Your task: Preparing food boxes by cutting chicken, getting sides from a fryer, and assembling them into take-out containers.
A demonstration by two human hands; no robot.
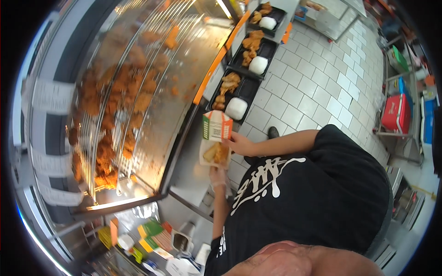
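Observation:
An open paperboard food box (215,146) is between my two hands, its printed green and orange lid standing raised. Inside lie golden fried pieces (220,153). My right hand (240,144) grips the box's side where the lid meets the base. Beneath the near end, my left hand (219,177), in a clear plastic glove, supports the base. Just beyond the lid is a black compartment tray (246,88) with fried chicken (230,82) and a white rice mound (236,108). Two similar trays (268,48) (278,15) continue the row along the counter.
To the left, a lit glass warming cabinet (165,172) holds wire racks of fried chicken (114,89). Folded cartons (155,234) and a metal container (181,239) sit on the lower counter. Behind the tiled floor (304,86), a shelf rack bears a red cooler box (395,114).

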